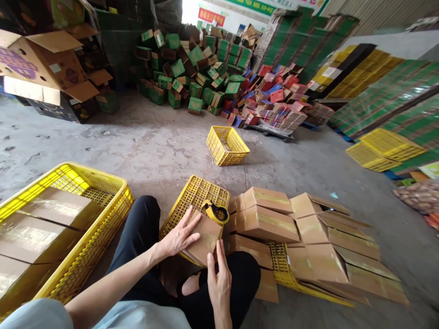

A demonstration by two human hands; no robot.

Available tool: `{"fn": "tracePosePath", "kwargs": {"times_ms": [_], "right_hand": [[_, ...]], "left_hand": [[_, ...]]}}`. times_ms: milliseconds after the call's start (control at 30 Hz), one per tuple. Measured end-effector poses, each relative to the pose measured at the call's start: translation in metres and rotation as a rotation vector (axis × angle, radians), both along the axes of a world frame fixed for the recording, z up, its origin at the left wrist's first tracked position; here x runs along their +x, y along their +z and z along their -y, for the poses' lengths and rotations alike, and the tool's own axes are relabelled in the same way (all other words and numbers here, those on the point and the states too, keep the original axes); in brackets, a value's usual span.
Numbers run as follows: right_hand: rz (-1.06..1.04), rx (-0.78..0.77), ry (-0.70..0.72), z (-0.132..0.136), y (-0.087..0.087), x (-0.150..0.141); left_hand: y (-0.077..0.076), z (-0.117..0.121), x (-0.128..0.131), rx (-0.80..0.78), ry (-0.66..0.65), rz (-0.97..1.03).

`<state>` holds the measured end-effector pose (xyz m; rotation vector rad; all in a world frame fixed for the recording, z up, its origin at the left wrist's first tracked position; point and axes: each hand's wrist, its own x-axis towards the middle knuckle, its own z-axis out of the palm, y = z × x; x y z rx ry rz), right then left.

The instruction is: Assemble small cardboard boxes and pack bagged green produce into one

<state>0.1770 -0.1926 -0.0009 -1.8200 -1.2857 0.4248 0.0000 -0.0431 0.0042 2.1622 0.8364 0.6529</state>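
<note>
A small brown cardboard box [203, 237] rests on an upturned yellow crate [192, 194] between my knees. Across the box's left side lies my left hand [180, 235], its fingers spread flat on the cardboard. My right hand [219, 274] is at the box's near right corner, fingers stretched out and thumb apart, not wrapped round anything. Just beyond the box, a yellow tape dispenser [216, 212] with a dark roll hub sits on the crate. The underside of the box is hidden.
To my left stands a large yellow crate [123, 192] with taped cardboard boxes [51, 228] inside. Folded cardboard boxes [318, 246] lie stacked at my right. Ahead is another yellow crate [228, 146] on the concrete floor. Green boxes [195, 87] and red boxes [270, 96] are heaped behind.
</note>
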Motion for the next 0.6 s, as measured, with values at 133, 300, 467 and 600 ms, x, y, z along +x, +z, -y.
{"fn": "tracePosePath", "kwargs": {"times_ms": [133,300,467,600], "right_hand": [[-0.265,-0.069,-0.051,-0.014,-0.004,0.000],[-0.527,-0.070,-0.082,-0.039,-0.002,-0.003],[-0.644,-0.072,-0.034,-0.045,0.007,0.005],[-0.632,-0.084,-0.006,-0.034,0.008,0.009]], "left_hand": [[0.000,0.001,-0.001,-0.117,-0.009,0.021],[0.001,-0.006,-0.004,-0.126,0.013,0.004],[-0.003,-0.008,0.001,-0.178,0.064,0.055],[-0.010,0.000,0.007,-0.226,0.096,0.106]]}}
